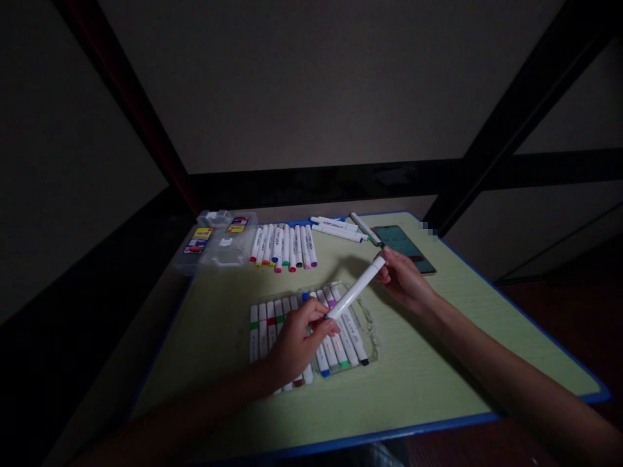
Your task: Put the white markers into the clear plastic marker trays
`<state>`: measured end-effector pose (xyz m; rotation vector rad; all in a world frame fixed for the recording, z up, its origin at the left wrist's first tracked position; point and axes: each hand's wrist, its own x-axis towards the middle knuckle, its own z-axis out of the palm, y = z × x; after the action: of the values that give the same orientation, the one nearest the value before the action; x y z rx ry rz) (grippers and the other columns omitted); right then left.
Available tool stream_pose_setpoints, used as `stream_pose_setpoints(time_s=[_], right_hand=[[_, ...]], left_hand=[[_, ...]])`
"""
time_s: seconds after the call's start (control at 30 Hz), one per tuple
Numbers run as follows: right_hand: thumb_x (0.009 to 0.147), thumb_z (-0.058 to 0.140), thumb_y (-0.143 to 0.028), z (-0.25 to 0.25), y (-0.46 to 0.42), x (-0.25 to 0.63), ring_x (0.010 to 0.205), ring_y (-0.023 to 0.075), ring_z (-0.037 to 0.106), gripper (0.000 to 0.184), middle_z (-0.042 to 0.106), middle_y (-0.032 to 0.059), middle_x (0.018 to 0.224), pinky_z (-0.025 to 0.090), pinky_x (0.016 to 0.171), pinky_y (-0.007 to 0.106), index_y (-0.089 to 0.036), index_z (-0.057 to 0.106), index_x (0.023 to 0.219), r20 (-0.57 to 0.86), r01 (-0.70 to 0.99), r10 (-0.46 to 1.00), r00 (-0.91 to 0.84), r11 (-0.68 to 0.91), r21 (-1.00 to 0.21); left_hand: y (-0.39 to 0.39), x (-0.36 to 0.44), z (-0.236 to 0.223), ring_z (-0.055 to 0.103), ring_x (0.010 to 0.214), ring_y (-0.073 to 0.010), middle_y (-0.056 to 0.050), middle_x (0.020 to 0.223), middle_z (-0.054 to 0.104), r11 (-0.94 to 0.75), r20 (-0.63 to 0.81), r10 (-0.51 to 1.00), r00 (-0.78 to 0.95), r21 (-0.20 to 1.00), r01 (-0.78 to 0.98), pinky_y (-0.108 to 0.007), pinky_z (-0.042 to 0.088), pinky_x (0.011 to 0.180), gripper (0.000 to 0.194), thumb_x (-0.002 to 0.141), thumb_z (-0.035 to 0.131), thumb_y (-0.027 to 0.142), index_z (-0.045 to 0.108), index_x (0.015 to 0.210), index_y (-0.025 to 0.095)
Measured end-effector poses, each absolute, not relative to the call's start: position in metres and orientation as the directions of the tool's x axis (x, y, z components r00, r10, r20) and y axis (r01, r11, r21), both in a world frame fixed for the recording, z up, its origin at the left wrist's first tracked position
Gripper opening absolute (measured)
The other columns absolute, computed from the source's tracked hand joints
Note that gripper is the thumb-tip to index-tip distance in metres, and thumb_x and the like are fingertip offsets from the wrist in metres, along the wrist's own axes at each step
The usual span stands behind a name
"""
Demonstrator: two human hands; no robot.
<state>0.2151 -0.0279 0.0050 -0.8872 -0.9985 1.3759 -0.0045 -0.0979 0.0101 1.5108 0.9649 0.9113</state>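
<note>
A white marker (357,289) slants up to the right between my two hands. My left hand (302,337) pinches its lower end, and the fingers of my right hand (402,275) close on its upper end. Beneath my left hand lies a clear plastic tray (372,337) with white markers (346,340) side by side in it. More markers with coloured bands (254,331) lie in a row to the left, partly covered by my left hand.
Behind stands a row of white markers (285,246) with coloured tips. Clear plastic cases (224,250) sit at the back left. Several loose markers (338,230) lie at the back, beside a phone (406,250). The green table (438,370) has a blue edge, against a wall.
</note>
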Motion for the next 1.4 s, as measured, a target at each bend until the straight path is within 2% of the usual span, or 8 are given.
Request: stream_pose_setpoints(time_s=[0.17,0.3,0.5,0.7,0.93,1.13,1.4], right_hand=[[0.064,0.069,-0.05,-0.0031,-0.0279,0.205,0.037,0.0045,0.029,0.04,0.036,-0.008,0.041,0.025,0.035,0.017,-0.019,0.046,0.056,0.094,-0.418,0.995,0.016,0.092,-0.904],[0.063,0.069,-0.052,-0.005,-0.0274,0.2034,0.037,0.0049,0.028,0.04,0.035,-0.0085,0.041,0.025,0.035,0.018,-0.02,0.046,0.058,0.1,-0.403,0.995,0.004,0.093,-0.911],[0.063,0.068,-0.054,-0.0039,-0.029,0.2029,0.04,0.0056,0.029,0.045,0.034,-0.0084,0.043,0.027,0.039,0.018,-0.02,0.039,0.056,0.159,-0.422,0.987,-0.026,0.133,-0.897],[0.058,0.072,-0.054,-0.0002,-0.0329,0.203,0.041,0.0065,0.026,0.049,0.031,-0.0084,0.045,0.026,0.04,0.018,-0.02,0.036,0.055,0.121,-0.55,0.99,-0.065,0.066,-0.833],[0.05,0.078,-0.048,0.0002,-0.0348,0.2077,0.043,0.0058,0.026,0.043,0.035,-0.0086,0.049,0.031,0.042,0.017,-0.022,0.046,0.058,0.072,-0.638,0.992,-0.105,-0.012,-0.77],[0.054,0.074,-0.053,-0.0025,-0.0341,0.2097,0.043,0.0058,0.026,0.038,0.034,-0.0084,0.048,0.036,0.045,0.018,-0.023,0.054,0.062,0.11,-0.578,0.988,-0.11,0.027,-0.815],[0.054,0.077,-0.048,-0.0035,-0.0331,0.2104,0.046,0.0046,0.029,0.034,0.036,-0.0084,0.049,0.035,0.046,0.015,-0.022,0.056,0.062,0.105,-0.65,0.983,-0.152,-0.02,-0.759]], left_hand=[[-0.098,-0.0053,0.0092,0.064,0.069,-0.0162,-0.003,0.07,0.067,-0.123,0.044,0.917,0.396,0.977,0.176,-0.026,0.047,0.061,0.006,0.076,0.053,0.021,0.05,0.073,0.017],[-0.0981,-0.0054,0.0072,0.063,0.067,-0.016,-0.003,0.069,0.067,-0.156,0.062,0.912,0.405,0.966,0.204,-0.026,0.046,0.059,0.007,0.075,0.053,0.023,0.052,0.073,0.017],[-0.0991,-0.006,0.0091,0.062,0.066,-0.0157,-0.002,0.068,0.065,-0.173,0.058,0.912,0.406,0.952,0.253,-0.026,0.045,0.058,0.007,0.075,0.053,0.023,0.053,0.073,0.017],[-0.0976,-0.0075,0.0076,0.062,0.07,-0.0166,-0.003,0.072,0.065,-0.153,0.047,0.925,0.377,0.954,0.257,-0.028,0.045,0.062,0.006,0.078,0.05,0.023,0.052,0.077,0.017],[-0.0963,-0.0095,0.0029,0.059,0.067,-0.0148,-0.001,0.071,0.061,-0.169,0.049,0.931,0.363,0.936,0.309,-0.027,0.045,0.06,0.007,0.078,0.051,0.024,0.053,0.078,0.017],[-0.0961,-0.0098,0.003,0.057,0.069,-0.0147,-0.002,0.074,0.061,-0.169,0.045,0.933,0.357,0.931,0.325,-0.028,0.044,0.063,0.009,0.078,0.051,0.025,0.053,0.079,0.017],[-0.0967,-0.0106,0.0035,0.057,0.07,-0.0145,-0.001,0.075,0.06,-0.157,0.03,0.931,0.364,0.932,0.326,-0.028,0.044,0.063,0.008,0.078,0.05,0.025,0.051,0.079,0.017]])
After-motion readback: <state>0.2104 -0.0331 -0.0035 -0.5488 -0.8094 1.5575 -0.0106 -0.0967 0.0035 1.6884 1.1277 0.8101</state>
